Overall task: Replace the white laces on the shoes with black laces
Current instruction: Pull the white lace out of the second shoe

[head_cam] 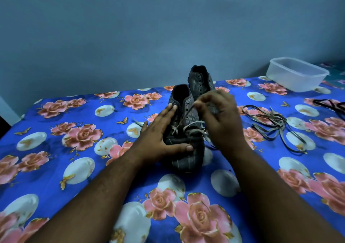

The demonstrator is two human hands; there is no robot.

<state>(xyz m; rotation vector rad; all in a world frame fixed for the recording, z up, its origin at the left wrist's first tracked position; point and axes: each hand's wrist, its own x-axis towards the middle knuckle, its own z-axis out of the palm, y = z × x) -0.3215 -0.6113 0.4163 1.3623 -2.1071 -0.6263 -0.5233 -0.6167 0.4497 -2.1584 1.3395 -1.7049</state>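
Two dark striped shoes stand on the bed. The near shoe [183,149] points its toe at me, with a white lace [193,124] threaded only through its lower eyelets. My left hand [161,132] lies flat against the shoe's left side, fingers straight, thumb across the toe. My right hand [221,115] pinches one strand of that lace above the tongue and pulls it up. The far shoe [200,80] stands behind with bare eyelets. A loose white lace [274,123] lies tangled to the right. Black laces [330,103] lie near the right edge.
A floral blue bedsheet [93,168] covers the whole surface. A translucent plastic tub [296,74] sits at the back right corner. A blue-grey wall [130,28] rises right behind the bed's far edge.
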